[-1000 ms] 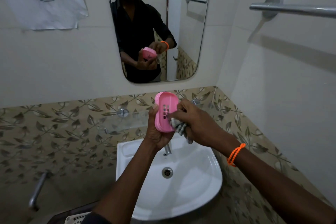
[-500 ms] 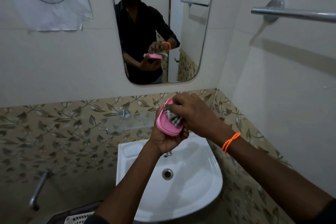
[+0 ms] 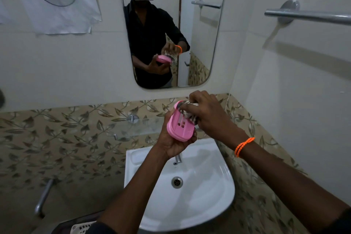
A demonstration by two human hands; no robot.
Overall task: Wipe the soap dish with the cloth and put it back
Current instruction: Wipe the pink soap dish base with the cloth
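your left hand cupping pink soap dish from below; right hand pinching cloth, rubbing far end. dish looking light, rigid, likely slippery; be gripping rims.

Head view, downward over sink

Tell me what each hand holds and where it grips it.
The left hand cups the pink soap dish from beneath its lower end. The right hand grips the bunched cloth, pressing it into the dish's upper end.
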